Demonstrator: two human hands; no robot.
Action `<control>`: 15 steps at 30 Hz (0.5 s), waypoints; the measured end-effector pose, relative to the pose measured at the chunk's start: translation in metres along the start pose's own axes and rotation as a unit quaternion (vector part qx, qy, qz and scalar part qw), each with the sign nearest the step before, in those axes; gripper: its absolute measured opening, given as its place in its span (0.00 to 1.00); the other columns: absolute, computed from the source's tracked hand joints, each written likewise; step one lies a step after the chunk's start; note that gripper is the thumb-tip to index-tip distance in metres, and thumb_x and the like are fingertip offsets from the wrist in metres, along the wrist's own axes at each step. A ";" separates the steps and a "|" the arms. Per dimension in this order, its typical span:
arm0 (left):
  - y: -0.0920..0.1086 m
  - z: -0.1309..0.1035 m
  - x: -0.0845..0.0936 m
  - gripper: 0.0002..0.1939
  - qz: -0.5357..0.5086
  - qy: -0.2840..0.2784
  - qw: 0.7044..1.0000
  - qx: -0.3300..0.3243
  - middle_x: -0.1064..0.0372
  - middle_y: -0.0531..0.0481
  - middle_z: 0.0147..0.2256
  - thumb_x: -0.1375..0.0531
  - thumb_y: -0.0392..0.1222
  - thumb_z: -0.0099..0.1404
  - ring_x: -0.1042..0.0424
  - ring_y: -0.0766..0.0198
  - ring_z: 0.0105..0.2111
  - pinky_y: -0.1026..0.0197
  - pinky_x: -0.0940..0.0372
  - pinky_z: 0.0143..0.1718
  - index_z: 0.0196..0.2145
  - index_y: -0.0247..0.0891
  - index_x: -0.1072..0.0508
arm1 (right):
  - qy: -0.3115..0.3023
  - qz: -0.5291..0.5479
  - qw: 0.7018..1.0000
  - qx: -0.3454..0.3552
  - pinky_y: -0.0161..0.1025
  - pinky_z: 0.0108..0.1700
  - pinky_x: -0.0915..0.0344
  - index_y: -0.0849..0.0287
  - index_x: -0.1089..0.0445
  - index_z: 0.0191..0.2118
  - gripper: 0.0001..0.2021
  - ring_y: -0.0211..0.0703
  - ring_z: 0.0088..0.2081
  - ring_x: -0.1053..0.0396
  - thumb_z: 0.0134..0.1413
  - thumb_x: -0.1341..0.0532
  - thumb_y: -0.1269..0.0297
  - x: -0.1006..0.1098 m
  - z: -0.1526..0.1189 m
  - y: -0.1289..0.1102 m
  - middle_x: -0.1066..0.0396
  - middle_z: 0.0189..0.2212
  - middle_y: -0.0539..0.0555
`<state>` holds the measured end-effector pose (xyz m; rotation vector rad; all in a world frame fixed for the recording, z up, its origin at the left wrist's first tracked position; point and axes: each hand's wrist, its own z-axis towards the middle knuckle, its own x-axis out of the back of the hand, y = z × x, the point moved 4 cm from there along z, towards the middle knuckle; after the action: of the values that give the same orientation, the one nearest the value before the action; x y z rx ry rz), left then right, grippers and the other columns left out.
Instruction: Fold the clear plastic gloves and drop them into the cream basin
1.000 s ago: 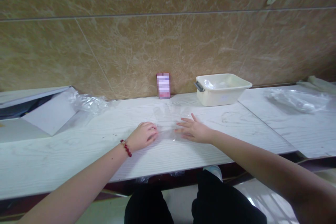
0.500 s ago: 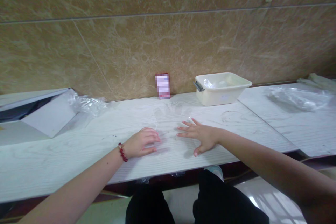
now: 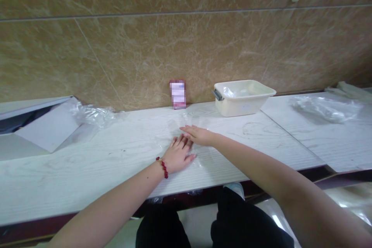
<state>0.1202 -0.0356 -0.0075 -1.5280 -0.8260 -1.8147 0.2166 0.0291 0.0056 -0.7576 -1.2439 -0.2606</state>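
Note:
A sheet or bag of clear plastic [image 3: 198, 161] lies on the white wood-grain table [image 3: 130, 135], its outline hard to make out. My left hand [image 3: 178, 156] rests flat on it, palm down with the fingers stretched out and slightly apart. A red bead bracelet [image 3: 164, 169] circles that wrist. Just beyond, my right hand [image 3: 198, 135] is laid out flat, fingers straight and close together, its tips meeting or overlapping the left fingertips. Neither hand grips anything.
Against the marble wall stand a small card [image 3: 178, 93], blurred out, and a cream plastic bin [image 3: 238, 107] with clear plastic inside. At left, a white box [image 3: 49, 131] sits beside crumpled plastic bags [image 3: 94, 116]. More bags [image 3: 331, 109] lie at right.
Both hands have come together at the middle of the table. My left hand moved right and flattened; my right hand moved left and slightly away, its spread fingers closing together.

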 end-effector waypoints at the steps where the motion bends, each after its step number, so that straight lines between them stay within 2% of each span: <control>1: 0.000 -0.001 -0.002 0.32 0.002 -0.003 1.000 0.000 0.55 0.36 0.56 0.59 0.56 0.59 0.58 0.50 0.56 0.45 0.61 0.52 0.56 0.33 0.52 | -0.002 -0.013 1.000 0.006 0.44 0.55 0.57 0.61 0.51 0.56 0.23 0.42 0.56 0.54 0.57 0.61 0.59 -0.004 0.004 0.003 0.47 0.54 0.57; 6: -0.002 -0.001 -0.005 0.33 0.018 -0.018 1.000 0.004 0.58 0.35 0.56 0.61 0.56 0.60 0.59 0.51 0.56 0.47 0.64 0.53 0.56 0.31 0.52 | -0.012 -0.073 0.997 0.021 0.49 0.55 0.60 0.59 0.51 0.56 0.23 0.44 0.57 0.57 0.57 0.61 0.58 -0.008 0.018 0.022 0.52 0.56 0.55; 15: 0.001 -0.002 -0.003 0.32 0.046 -0.045 0.998 0.027 0.62 0.40 0.58 0.64 0.57 0.60 0.63 0.56 0.57 0.50 0.65 0.54 0.56 0.34 0.54 | -0.027 -0.136 0.988 -0.066 0.53 0.55 0.66 0.51 0.57 0.58 0.28 0.48 0.58 0.63 0.53 0.62 0.47 -0.002 0.039 0.057 0.62 0.59 0.51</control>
<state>0.1197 -0.0377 -0.0103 -1.5967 -0.8269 -1.6540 0.2188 0.0958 -0.0130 -0.7117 -1.3911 -0.5532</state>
